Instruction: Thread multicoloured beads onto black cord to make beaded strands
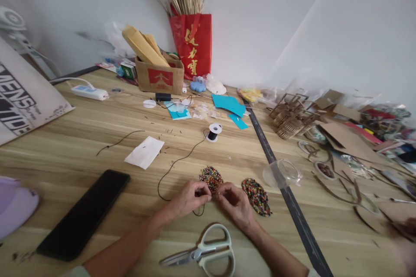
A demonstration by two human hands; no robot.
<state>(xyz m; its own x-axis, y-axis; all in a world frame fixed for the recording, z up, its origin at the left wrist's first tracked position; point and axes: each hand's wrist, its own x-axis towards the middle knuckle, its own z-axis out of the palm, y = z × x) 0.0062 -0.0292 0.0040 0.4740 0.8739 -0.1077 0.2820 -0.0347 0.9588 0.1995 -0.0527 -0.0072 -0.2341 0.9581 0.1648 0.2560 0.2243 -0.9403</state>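
My left hand [191,197] is closed in a pinch on a thin black cord [162,173]. The cord runs back to a white spool [215,131], and a small loop of it hangs below the fingers. Almost touching it, my right hand [236,205] pinches something too small to make out. Just behind the fingertips lies a heap of multicoloured beads [211,176]. Strung beads [256,197] lie bunched to the right of my right hand. Scissors [212,249] with pale handles lie in front of my hands, blades pointing left.
A black phone [86,214] and white paper [144,152] lie to the left. Behind stand a cardboard box [159,75] and a red bag [199,47]. A clear plastic cup [282,174], small woven baskets [290,114] and a blurred co-worker's hand [407,227] are at right.
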